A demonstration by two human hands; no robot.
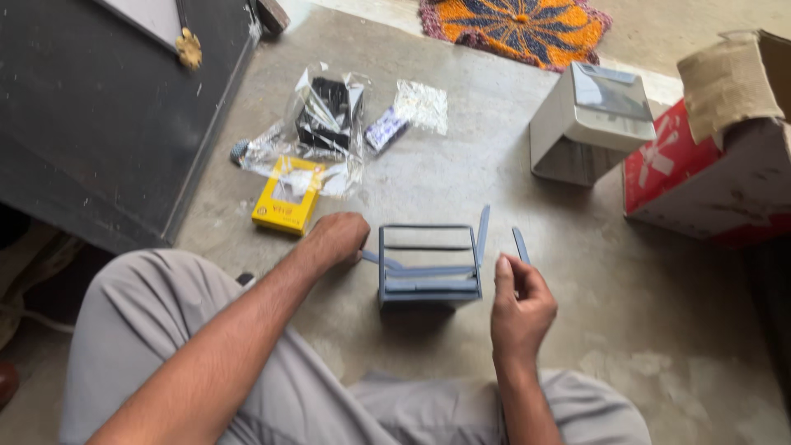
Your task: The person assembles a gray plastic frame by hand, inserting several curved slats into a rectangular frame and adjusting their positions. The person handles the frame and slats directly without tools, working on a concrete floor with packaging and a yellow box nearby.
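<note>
A blue-grey plastic frame (pixel 428 290), square and open on top, stands on the concrete floor between my knees. My left hand (pixel 338 237) is closed at its left side and grips a thin blue-grey strip (pixel 372 258) that runs across the frame. My right hand (pixel 519 306) is just right of the frame and pinches a short blue-grey slat (pixel 521 245) upright between thumb and fingers. Another slat (pixel 483 232) sticks up from the frame's right corner.
A yellow box (pixel 287 206), clear plastic bags with a black part (pixel 328 115) and a small foil packet (pixel 387 129) lie ahead on the left. A white and grey housing (pixel 589 124) and a red and white carton (pixel 700 177) sit on the right. A dark door panel (pixel 107 115) is at left, an orange mat (pixel 519 29) beyond.
</note>
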